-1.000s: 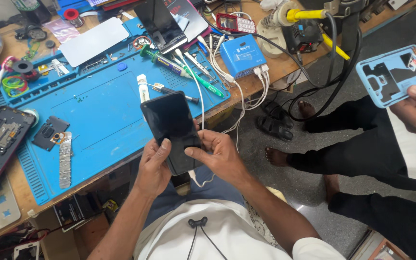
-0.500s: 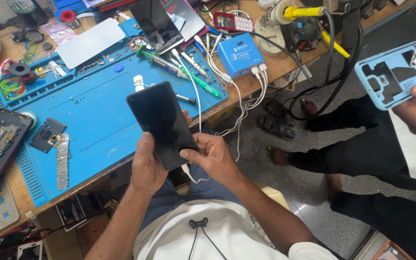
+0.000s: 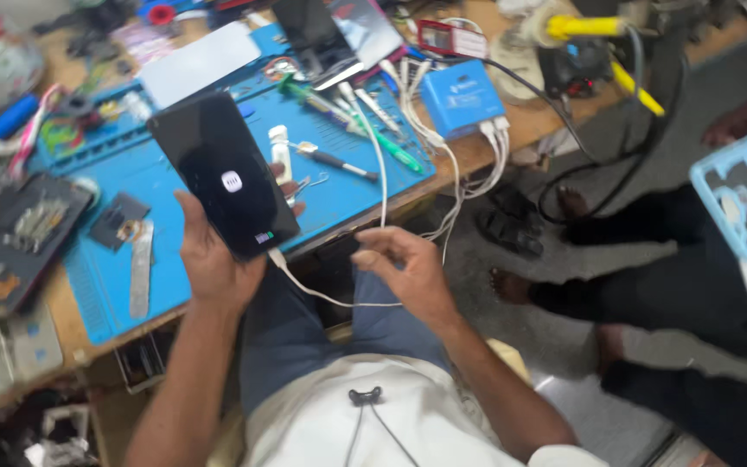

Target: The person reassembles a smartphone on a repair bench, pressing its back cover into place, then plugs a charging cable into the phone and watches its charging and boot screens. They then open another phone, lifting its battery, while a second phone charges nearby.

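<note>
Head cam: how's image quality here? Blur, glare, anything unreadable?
Head view: motion blur throughout, worst at the edges; the tools on the blue mat are smeared. The phone in the left hand is fairly clear, its dark screen free of strong glare, small icons lit. The right hand near the white cable is soft. Lighting is even and diffuse, shadows weak.

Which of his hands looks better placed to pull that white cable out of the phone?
Probably the right hand: it is free and touches the white cable near the plug. The left hand is busy gripping the black phone.
</note>
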Action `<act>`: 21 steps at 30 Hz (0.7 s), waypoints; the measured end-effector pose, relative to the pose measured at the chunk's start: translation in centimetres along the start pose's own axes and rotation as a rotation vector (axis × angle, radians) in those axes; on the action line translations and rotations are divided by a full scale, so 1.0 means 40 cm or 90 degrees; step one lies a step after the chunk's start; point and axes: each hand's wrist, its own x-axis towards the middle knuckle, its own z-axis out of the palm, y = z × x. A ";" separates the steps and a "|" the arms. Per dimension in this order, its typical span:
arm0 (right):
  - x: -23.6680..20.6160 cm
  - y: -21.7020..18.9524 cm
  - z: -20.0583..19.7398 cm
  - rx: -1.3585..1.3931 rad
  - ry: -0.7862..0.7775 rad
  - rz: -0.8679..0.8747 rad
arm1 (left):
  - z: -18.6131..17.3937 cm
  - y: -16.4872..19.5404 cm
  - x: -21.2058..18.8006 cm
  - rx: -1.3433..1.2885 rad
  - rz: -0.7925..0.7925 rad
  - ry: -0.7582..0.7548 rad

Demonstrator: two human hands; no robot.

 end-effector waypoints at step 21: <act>-0.170 -0.760 -0.609 -0.980 0.282 0.027 | -0.228 -0.036 0.254 0.385 -0.451 0.486</act>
